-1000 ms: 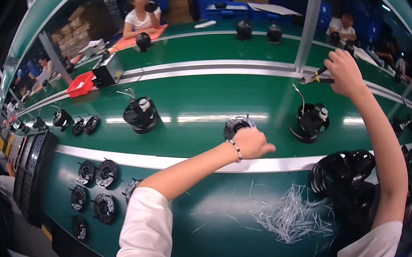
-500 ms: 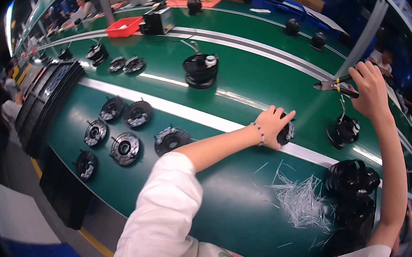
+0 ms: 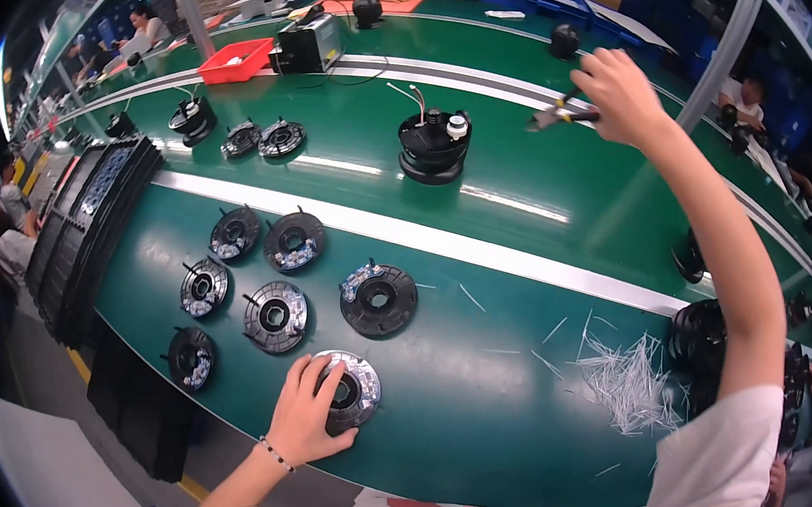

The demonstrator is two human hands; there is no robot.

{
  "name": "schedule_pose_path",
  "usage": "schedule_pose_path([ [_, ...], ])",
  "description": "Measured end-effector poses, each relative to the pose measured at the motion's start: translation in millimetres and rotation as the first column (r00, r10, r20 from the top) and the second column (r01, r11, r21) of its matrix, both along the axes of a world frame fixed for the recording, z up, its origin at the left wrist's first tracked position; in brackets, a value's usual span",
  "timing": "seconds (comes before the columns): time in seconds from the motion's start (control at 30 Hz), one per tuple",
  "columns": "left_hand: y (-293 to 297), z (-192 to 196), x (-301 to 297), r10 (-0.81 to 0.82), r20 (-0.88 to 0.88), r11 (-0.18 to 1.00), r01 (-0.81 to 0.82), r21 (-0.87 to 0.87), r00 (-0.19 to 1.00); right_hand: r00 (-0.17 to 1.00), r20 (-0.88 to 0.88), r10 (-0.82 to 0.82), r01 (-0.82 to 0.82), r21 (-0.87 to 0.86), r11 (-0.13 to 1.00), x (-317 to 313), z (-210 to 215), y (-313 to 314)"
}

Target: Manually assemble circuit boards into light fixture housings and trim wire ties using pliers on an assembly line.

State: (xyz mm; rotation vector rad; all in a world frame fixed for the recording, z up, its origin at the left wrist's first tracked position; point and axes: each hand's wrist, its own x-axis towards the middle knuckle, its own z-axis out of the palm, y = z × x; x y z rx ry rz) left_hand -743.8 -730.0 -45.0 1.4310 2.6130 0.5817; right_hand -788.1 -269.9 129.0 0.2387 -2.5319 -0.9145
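Observation:
My left hand [image 3: 306,412] rests on a round black and silver disc part [image 3: 353,394] near the front edge of the green bench [image 3: 460,386]; the fingers curl over its left side. Several more black disc parts [image 3: 274,317] lie in two rows just beyond it. My right hand [image 3: 619,92] is raised high at the right and grips small cutting pliers [image 3: 558,115], their tip pointing left. A black round assembly with white wires [image 3: 432,146] stands on the green conveyor belt [image 3: 515,163] below and left of the pliers.
A heap of cut white ties [image 3: 628,387] lies at the right front, beside stacked black parts [image 3: 702,341]. Black trays [image 3: 92,227] are piled at the left edge. A red bin [image 3: 235,62] and a grey box [image 3: 310,44] sit farther back. Other people work across the line.
My left hand left the black part on the belt and came back and down to the disc at the front edge. The view swung left; my right hand stays raised with the pliers.

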Motion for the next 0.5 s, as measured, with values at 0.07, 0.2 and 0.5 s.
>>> schedule_pose_path([
  [0.07, -2, 1, -2, 0.038, -0.043, 0.998, -0.04, -0.043, 0.998, 0.993, 0.036, -0.114, 0.113, 0.008, 0.994, -36, -7, 0],
  [0.2, 7, 38, -20, -0.029, -0.116, 0.997, 0.037, 0.069, 0.993, 0.983, 0.019, -0.183, 0.182, 0.042, 0.982, -91, -20, 3],
  [0.5, 211, 24, -237, -0.081, -0.293, 0.913, 0.189, 0.361, 0.953, 0.953, 0.148, -0.266, 0.237, 0.191, 0.953, -150, -74, -1],
])
